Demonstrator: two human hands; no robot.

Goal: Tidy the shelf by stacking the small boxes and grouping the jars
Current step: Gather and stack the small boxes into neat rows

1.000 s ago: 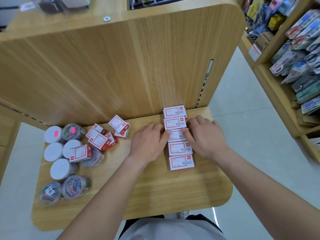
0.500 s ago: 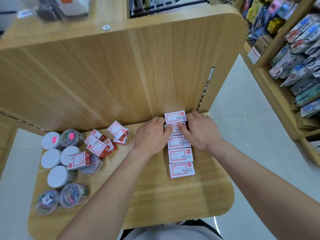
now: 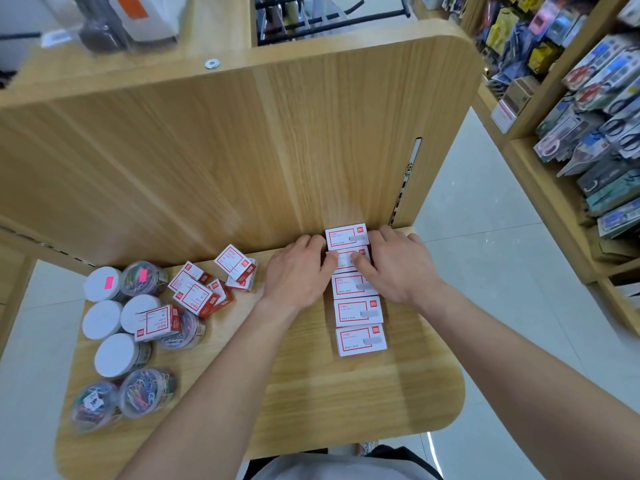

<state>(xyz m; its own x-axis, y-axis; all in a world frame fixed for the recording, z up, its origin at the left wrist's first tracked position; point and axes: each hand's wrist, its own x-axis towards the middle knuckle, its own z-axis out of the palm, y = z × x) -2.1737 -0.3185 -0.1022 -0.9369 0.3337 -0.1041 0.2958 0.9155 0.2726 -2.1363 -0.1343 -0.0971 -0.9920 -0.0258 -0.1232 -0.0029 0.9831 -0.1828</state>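
Wooden shelf point(image 3: 311, 403) in a stationery shop, tall wood back panel point(image 3: 242, 150) behind, packaged goods on racks point(image 3: 595, 109) at right. Head view: a column of five white-and-red small boxes point(image 3: 358, 311) runs from the back panel toward the person. Left hand point(image 3: 298, 275) and right hand point(image 3: 398, 268) flank the second box point(image 3: 346, 259), fingertips pinching it from both sides. Loose boxes point(image 3: 207, 289) lie jumbled at left-centre. Jars point(image 3: 114, 355) of coloured paper clips cluster at the far left, one box point(image 3: 157, 322) resting on them.
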